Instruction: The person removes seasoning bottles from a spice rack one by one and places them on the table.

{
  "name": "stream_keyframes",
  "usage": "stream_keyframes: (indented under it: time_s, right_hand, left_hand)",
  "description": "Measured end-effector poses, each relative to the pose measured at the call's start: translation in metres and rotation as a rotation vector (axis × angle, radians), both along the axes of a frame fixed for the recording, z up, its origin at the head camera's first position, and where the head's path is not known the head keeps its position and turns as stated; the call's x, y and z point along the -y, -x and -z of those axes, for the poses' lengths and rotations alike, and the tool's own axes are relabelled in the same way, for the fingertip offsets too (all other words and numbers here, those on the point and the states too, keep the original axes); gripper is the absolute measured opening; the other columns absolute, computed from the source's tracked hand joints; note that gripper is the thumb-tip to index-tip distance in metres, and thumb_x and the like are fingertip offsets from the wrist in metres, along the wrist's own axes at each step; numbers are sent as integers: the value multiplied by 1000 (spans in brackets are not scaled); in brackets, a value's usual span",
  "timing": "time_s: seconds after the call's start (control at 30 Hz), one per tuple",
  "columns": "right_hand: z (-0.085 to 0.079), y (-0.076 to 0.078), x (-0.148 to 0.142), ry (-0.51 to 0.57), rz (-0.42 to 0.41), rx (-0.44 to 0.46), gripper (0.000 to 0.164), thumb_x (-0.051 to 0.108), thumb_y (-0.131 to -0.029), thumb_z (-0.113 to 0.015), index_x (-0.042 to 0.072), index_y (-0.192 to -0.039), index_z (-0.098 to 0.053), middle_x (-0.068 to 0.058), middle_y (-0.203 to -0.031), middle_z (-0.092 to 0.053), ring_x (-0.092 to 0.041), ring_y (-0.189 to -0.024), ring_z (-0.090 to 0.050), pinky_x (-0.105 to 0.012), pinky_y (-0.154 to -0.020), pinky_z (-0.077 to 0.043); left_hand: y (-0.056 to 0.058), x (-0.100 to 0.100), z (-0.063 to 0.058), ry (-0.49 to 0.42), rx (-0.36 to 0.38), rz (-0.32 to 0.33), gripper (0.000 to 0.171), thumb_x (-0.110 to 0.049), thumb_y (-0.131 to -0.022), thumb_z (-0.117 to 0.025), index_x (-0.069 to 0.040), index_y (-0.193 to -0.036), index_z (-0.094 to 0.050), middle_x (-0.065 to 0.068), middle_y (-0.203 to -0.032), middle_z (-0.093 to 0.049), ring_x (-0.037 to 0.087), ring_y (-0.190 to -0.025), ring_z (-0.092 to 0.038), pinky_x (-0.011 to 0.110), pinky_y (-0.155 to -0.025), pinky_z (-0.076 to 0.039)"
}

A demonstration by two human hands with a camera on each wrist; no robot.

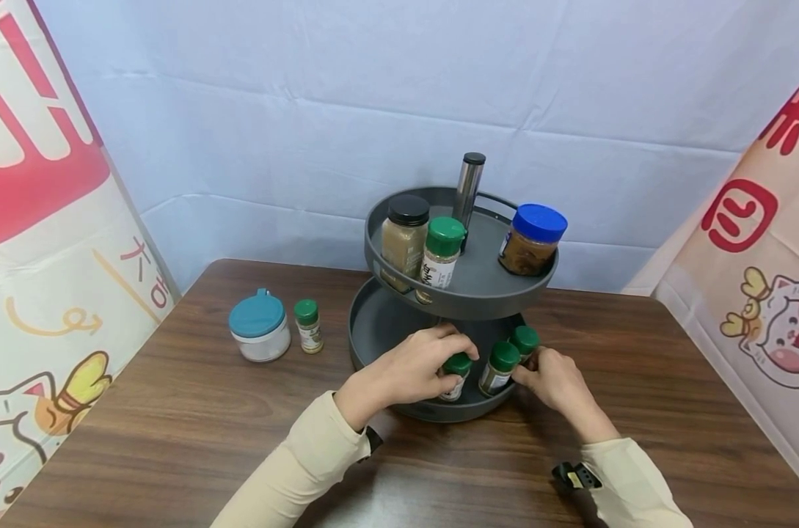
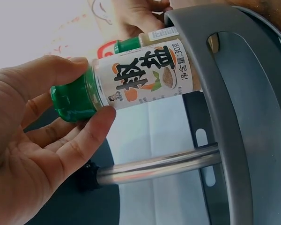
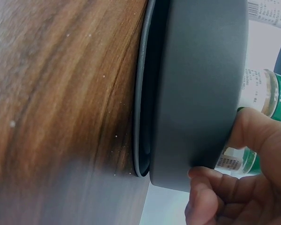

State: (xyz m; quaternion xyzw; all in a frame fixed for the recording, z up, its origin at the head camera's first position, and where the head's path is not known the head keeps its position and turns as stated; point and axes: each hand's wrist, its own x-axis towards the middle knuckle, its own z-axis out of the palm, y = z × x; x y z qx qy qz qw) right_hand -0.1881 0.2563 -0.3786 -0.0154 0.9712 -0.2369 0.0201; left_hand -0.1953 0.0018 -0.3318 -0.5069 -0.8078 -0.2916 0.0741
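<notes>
In the head view my left hand (image 1: 417,365) reaches in over the lower tier of a dark grey two-tier turntable rack (image 1: 432,414). Its thumb and fingers pinch a green-capped spice jar (image 2: 145,75) near the cap; the white label carries a bowl picture. That jar stands upright inside the tier's rim. My right hand (image 1: 559,381) is at the tier's right edge, thumb and fingers gripping the rim (image 3: 201,93). Two more green-capped spice jars, a front one (image 1: 498,368) and one behind it (image 1: 524,340), stand close beside the right hand.
The upper tier (image 1: 478,293) holds a black-lidded jar (image 1: 404,242), a larger green-capped jar (image 1: 440,257) and a blue-lidded jar (image 1: 533,238), around a metal post (image 1: 468,187). Left on the wooden table (image 1: 174,411) stand a blue-lidded white container (image 1: 260,330) and a small green-capped jar (image 1: 309,326).
</notes>
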Motion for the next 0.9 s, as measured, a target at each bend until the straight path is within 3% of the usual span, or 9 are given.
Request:
stream_keyframes:
  time_s: [0.4,0.9]
  right_hand:
    - [0,0,-1,-4,-8,-4,22,22,-84,-57,7,-71,-49,-3,-56,-43,-17,-50,-40,-31,-46,-33]
    - [0,1,-1,-6,-4,-11,22,23,-83,-57,7,-71,-49,-2,-56,-43,-17,-49,-40,-31,-45,-33]
  left_hand:
    - [5,23,-6,2,-3,-56,28,-8,-81,-63,-9,-108,-59,6,-104,-57,11,-72,-48,23,-63,-45]
    - [15,68,-15,-38,-27,-190,28,-9,-79,-67,-9,-105,-59,6,-98,-53,12,-69,-49,26,-59,-47]
